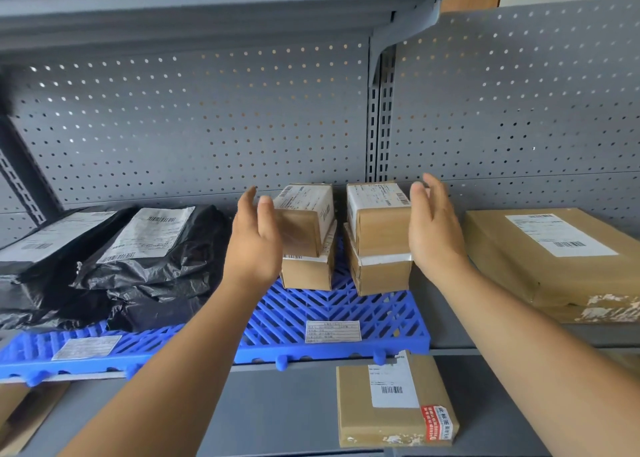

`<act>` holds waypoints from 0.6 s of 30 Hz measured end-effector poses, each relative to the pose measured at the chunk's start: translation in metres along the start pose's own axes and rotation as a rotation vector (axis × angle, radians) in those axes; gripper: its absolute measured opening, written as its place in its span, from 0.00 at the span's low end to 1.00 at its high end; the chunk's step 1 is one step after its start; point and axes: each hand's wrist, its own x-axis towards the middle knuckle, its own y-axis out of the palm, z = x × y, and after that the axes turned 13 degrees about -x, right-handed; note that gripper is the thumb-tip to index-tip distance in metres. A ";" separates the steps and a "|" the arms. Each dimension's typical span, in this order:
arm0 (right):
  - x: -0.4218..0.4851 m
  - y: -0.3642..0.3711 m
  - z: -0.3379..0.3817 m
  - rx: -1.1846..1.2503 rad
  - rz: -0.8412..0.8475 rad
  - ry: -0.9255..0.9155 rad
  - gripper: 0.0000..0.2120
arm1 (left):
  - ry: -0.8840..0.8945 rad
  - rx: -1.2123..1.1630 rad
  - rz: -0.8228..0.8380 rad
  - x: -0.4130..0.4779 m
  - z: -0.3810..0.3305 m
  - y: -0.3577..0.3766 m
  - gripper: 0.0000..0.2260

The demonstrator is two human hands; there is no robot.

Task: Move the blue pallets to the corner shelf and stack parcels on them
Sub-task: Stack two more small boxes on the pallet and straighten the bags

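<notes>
Two blue slatted pallets lie side by side on the grey shelf, the right pallet (346, 312) and the left pallet (31, 351). On the right pallet stand two short stacks of small brown boxes, the left stack (306, 234) and the right stack (379, 238). My left hand (254, 238) is flat and open just left of the left stack, fingers apart. My right hand (434, 228) is open against the right side of the right stack. Black plastic mailer bags (145, 259) with white labels rest on the left pallet.
A large brown parcel (547, 255) lies on the shelf at the right, off the pallets. A flat brown parcel (394, 401) with a red sticker sits on the lower shelf. Grey perforated back panels and an upright post (379, 117) stand behind. An upper shelf overhangs.
</notes>
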 end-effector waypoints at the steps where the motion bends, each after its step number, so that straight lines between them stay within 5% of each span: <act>1: 0.002 -0.001 -0.003 0.030 0.032 0.031 0.25 | -0.036 -0.024 -0.011 -0.001 0.002 0.001 0.25; 7: 0.009 0.006 -0.028 0.133 0.132 0.148 0.27 | -0.355 -0.332 -0.023 0.000 0.028 0.003 0.23; 13: 0.012 0.022 -0.046 0.325 0.260 0.452 0.43 | -0.482 -0.498 0.040 0.001 0.054 0.005 0.28; 18: 0.014 0.035 -0.048 0.481 0.266 0.478 0.28 | -0.532 -0.588 0.128 0.011 0.064 0.002 0.30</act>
